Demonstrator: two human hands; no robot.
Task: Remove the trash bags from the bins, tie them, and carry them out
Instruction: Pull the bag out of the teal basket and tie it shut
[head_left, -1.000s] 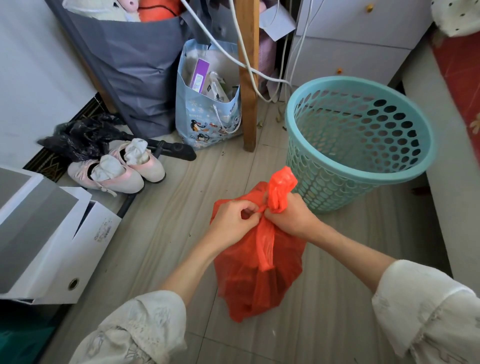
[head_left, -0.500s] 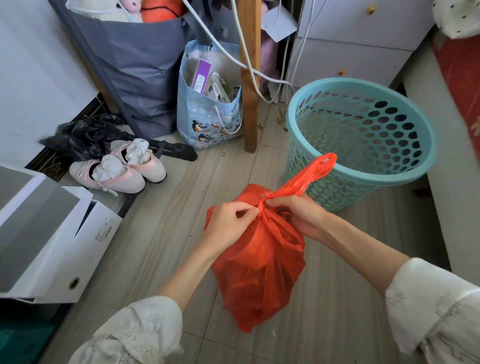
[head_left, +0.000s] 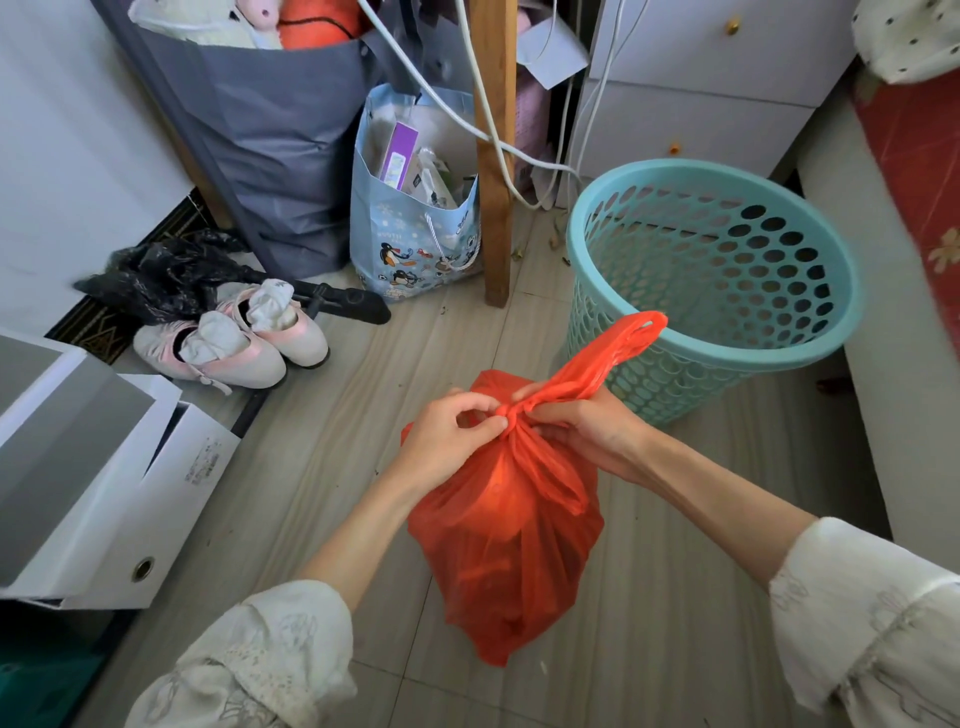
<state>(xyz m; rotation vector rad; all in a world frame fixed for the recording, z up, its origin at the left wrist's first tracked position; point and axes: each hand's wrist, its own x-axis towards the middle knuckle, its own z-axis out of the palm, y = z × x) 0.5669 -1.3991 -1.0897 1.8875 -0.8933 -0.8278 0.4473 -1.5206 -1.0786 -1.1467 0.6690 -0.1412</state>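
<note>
Both hands are pinching the knot atop the bag (head_left: 509, 545), left hand (head_left: 447, 436) and right hand (head_left: 587, 431) flanking it, one loop trailing up-right toward the bin (head_left: 821, 353).

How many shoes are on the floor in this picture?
2. Both pale pink shoes lie side by side on the floor at the left: one shoe nearer the white boxes, the other shoe beside it toward the black handle. Others may be hidden.
</note>
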